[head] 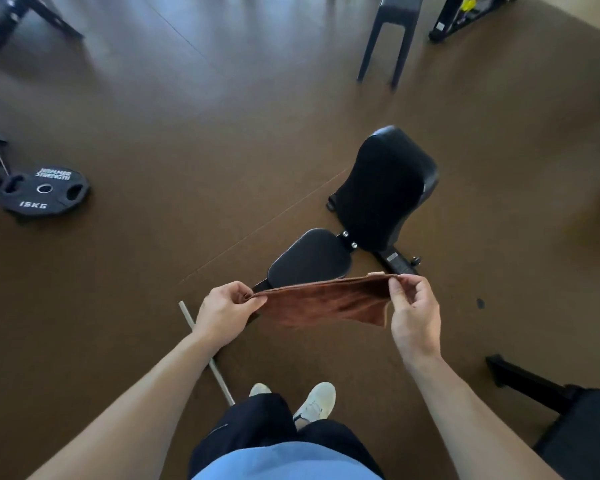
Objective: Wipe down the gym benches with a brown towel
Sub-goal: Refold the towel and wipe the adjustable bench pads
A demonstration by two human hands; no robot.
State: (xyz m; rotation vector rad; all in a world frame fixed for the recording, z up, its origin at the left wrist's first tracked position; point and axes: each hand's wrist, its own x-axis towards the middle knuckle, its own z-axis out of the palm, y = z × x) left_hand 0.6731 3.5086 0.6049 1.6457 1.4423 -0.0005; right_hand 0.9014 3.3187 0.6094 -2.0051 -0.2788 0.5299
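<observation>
A brown towel hangs stretched between my two hands, just in front of me. My left hand pinches its left corner and my right hand pinches its right corner. Beyond the towel stands a black gym bench: its flat seat pad is right behind the towel, and its raised back pad rises further back to the right. The towel hides the near edge of the seat and does not touch the bench.
A silver bar lies on the brown floor by my left foot. A 15 kg weight plate lies at the far left. Another black bench stands at the lower right, and a dark stool at the top.
</observation>
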